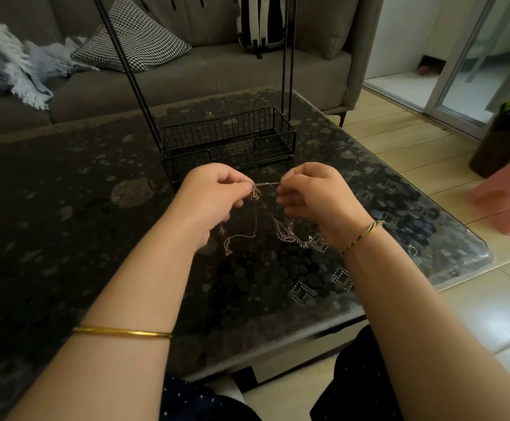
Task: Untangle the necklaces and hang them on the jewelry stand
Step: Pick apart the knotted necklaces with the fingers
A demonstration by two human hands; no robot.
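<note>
A bunch of thin tangled necklaces hangs between my hands above the dark table. My left hand pinches the chains at a small knot with a pendant. My right hand pinches the other end of a short taut stretch of chain. Loose loops and a clasp dangle below, close to the tabletop. The black wire jewelry stand stands just beyond my hands, with a basket base and tall thin rods rising out of view; its top is hidden.
A grey sofa with a patterned cushion, a fringed blanket and a striped bag lies behind the table. A pink stool and a plant pot stand on the tiled floor at the right.
</note>
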